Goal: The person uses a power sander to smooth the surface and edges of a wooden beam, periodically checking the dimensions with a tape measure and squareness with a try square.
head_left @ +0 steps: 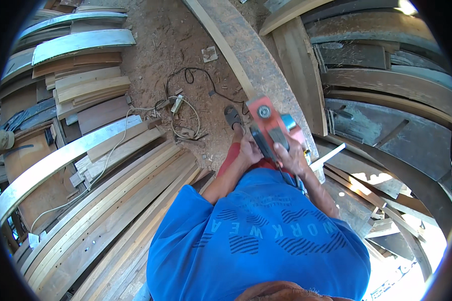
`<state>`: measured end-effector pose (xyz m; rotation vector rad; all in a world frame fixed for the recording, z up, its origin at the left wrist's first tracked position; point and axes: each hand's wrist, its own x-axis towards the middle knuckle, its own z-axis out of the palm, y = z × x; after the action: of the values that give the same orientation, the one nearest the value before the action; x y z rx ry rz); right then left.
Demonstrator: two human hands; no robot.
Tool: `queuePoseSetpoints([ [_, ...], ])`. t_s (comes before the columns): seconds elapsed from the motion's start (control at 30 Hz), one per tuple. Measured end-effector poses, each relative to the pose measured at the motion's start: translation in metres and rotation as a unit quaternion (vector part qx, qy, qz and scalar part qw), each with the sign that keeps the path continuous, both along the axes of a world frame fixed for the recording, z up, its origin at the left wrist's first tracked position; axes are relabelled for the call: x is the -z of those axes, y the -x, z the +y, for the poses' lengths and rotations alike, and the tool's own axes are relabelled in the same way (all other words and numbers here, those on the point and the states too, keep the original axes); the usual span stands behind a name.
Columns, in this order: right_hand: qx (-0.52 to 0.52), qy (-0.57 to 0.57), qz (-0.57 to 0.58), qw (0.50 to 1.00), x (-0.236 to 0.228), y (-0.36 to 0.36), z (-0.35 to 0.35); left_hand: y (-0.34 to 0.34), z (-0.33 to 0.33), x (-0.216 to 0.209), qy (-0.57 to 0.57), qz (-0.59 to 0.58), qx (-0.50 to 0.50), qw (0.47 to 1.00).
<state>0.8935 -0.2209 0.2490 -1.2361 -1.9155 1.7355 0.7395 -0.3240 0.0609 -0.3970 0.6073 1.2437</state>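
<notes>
A red electric planer (261, 109) with a round knob and a dark motor housing sits over the near end of a long pale wood strip (226, 47). That strip lies along the left edge of a worn workbench (271, 65). My right hand (293, 159) is closed round the planer's rear handle. Against the dark housing on the left side, my left hand (248, 150) grips the tool, its fingers partly hidden. The planer's underside, where it meets the wood, is out of sight.
Stacked boards (93, 85) and long planks (110, 200) fill the left side. More boards (381, 80) lean at the right. On the dirt floor lie a black cord (208, 75) and a white power strip (177, 104), near my sandalled foot (232, 116).
</notes>
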Motion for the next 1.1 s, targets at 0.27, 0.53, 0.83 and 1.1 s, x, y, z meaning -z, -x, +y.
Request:
queuePoseSetpoints([
  [0.27,0.027,-0.009,0.025,0.999,-0.002,0.077,0.030,0.052,-0.025,0.048,-0.167,-0.135,0.058,0.975],
  [0.53,0.062,-0.027,0.023,0.997,0.006,0.192,0.151,0.148,0.050,0.005,-0.009,0.046,-0.116,0.992],
  [0.83,0.084,0.004,0.029,0.996,0.007,0.342,0.290,0.202,0.183,-0.002,-0.009,0.169,-0.178,0.969],
  [1.1,0.087,0.021,-0.002,0.996,-0.019,0.458,0.401,0.183,0.230,-0.030,-0.054,0.617,0.164,0.768],
])
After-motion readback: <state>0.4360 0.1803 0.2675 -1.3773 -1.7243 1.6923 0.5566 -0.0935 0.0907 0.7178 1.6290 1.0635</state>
